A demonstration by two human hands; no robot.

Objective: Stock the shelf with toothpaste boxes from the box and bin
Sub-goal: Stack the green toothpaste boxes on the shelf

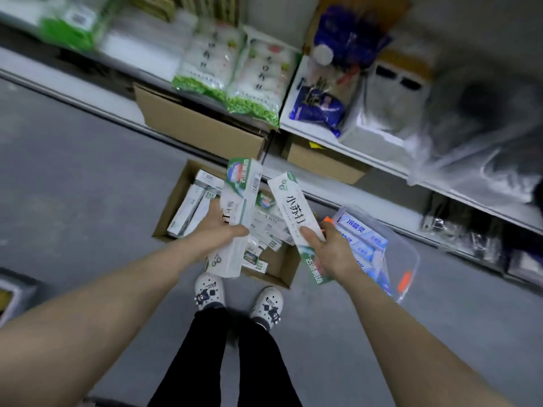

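my left hand grips a loose stack of toothpaste boxes, right hand pinches a single box, both over the cardboard box on the floor. worry is the stack fans out and slips before the shelf.

held toothpaste boxes: white-green, tilted | carton: open, more inside | clear bin: blue boxes
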